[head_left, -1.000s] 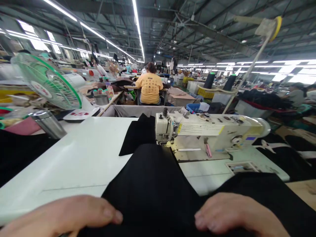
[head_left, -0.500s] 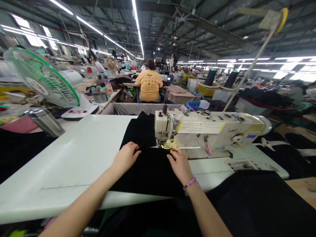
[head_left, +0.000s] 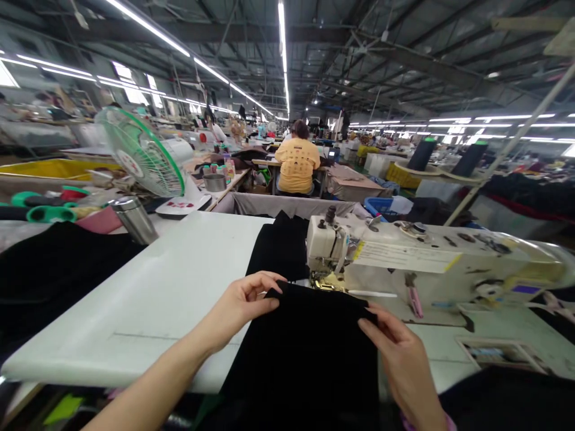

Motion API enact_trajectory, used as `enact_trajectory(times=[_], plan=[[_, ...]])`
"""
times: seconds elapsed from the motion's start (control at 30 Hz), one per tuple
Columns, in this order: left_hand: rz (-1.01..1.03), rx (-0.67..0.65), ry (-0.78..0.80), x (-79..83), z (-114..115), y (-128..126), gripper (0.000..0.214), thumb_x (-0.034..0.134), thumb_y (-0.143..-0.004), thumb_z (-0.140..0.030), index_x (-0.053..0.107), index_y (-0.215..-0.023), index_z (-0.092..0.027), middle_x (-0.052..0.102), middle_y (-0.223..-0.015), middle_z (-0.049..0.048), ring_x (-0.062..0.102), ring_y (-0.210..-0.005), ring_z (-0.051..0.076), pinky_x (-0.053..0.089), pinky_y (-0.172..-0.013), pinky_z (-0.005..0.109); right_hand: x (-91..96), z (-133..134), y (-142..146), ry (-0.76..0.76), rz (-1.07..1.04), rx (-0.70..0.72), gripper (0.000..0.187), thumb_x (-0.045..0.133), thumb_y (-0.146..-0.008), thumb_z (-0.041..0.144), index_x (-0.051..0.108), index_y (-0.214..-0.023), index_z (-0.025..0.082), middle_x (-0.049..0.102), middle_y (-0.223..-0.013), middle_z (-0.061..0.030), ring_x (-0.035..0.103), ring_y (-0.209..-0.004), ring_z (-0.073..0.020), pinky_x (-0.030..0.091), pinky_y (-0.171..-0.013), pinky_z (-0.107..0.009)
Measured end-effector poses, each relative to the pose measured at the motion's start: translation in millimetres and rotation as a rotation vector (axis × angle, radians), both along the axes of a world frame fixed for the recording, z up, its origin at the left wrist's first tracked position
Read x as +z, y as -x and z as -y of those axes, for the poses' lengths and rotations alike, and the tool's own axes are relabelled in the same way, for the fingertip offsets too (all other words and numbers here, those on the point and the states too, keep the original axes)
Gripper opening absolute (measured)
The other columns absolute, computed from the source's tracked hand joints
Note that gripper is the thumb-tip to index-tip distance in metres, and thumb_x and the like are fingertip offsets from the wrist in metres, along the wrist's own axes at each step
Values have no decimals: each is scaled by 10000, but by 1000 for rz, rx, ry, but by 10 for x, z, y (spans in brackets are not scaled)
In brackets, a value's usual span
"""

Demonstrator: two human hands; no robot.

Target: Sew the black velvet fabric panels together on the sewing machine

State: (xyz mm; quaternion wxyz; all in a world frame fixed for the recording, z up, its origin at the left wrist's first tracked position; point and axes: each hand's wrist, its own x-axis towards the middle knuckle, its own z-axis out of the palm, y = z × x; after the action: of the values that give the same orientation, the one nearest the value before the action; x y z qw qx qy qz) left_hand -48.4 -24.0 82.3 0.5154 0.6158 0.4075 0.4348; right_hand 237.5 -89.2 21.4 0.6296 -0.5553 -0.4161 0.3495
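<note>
A piece of black fabric [head_left: 314, 341] hangs between my two hands in front of the sewing machine [head_left: 404, 257]. My left hand [head_left: 242, 305] pinches its upper left corner between thumb and fingers. At the upper right corner, my right hand [head_left: 398, 344] grips the cloth the same way. The top edge is stretched across, just this side of the brass-coloured presser foot area [head_left: 330, 282]. Another black fabric piece [head_left: 281, 248] lies on the white table [head_left: 179, 287], left of the machine head. Whether the two pieces are joined cannot be seen.
Pink-handled snips [head_left: 414, 299] rest against the machine body. Left of the table stand a steel flask [head_left: 135, 220] and a green-rimmed fan [head_left: 146, 155]. Black cloth [head_left: 58, 269] lies at far left. Ahead, a person in a yellow shirt [head_left: 297, 161] sits facing away.
Both hands have lifted the fabric's top edge off the table and drawn it towards me, away from the needle area. My right hand has moved right and nearer. The view has turned left.
</note>
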Motion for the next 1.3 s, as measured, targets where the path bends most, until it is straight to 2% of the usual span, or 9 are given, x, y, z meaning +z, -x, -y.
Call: enact_trajectory(times=[0.1,0.2,0.3,0.47,0.7,0.83,1.0,1.13,1.3], plan=[[137,53,68,131,128,-23,122,823,-661,-248,740,-737,-204,688,-1013,31,631,-930,175,482,-837,266,54,110,-63,78,-199,-53,418,920,-574,434,802,-907,210,749,-1116,-66,674,-1090,-289,533,-980,-352],[166,156,65,179,214,-82,139,823,-696,-325,781,-756,-207,697,-973,35,619,-871,166,481,-793,260,83,151,-50,125,-318,-88,497,892,-588,537,798,-938,196,756,-1101,-71,662,-1129,-300,565,-940,-326],[178,251,46,179,261,-138,179,810,-715,-372,791,-755,-199,720,-969,49,620,-854,172,482,-774,262,95,161,-4,131,-327,-162,534,865,-598,594,796,-937,187,750,-1126,-78,637,-1179,-302,565,-943,-304],[211,374,40,157,254,-193,210,840,-648,-367,773,-769,-209,732,-849,35,629,-770,171,497,-703,263,93,159,47,117,-281,-322,516,932,-476,527,801,-844,190,739,-1160,-88,624,-1201,-320,533,-997,-298],[226,438,49,150,237,-193,209,823,-642,-359,731,-735,-195,707,-793,21,610,-708,150,484,-661,248,-23,152,-24,59,-270,-221,440,944,-524,404,803,-884,194,750,-1123,-91,684,-1090,-292,590,-879,-278],[255,447,59,154,218,-196,216,819,-617,-345,699,-670,-174,710,-858,31,601,-707,135,466,-655,238,94,162,82,62,-318,-270,465,956,-467,406,797,-853,201,772,-1003,-64,704,-974,-248,569,-882,-282],[279,455,141,157,183,-178,274,866,-548,-334,704,-705,-179,675,-690,-14,565,-636,104,431,-581,186,288,180,235,-32,-263,-243,361,925,-545,393,785,-813,196,760,-908,-48,699,-882,-226,555,-851,-325],[330,498,169,167,139,-155,327,906,-432,-243,677,-663,-203,709,-741,-39,608,-726,99,482,-650,132,320,140,259,-65,-268,-178,315,889,-623,389,776,-837,187,749,-856,-46,678,-803,-198,552,-770,-312],[334,537,228,214,176,-157,398,941,-339,-236,661,-622,-226,713,-753,-36,630,-757,140,530,-615,160,323,111,271,-74,-291,-142,297,874,-668,398,760,-832,180,733,-806,-39,654,-764,-177,546,-743,-297]])
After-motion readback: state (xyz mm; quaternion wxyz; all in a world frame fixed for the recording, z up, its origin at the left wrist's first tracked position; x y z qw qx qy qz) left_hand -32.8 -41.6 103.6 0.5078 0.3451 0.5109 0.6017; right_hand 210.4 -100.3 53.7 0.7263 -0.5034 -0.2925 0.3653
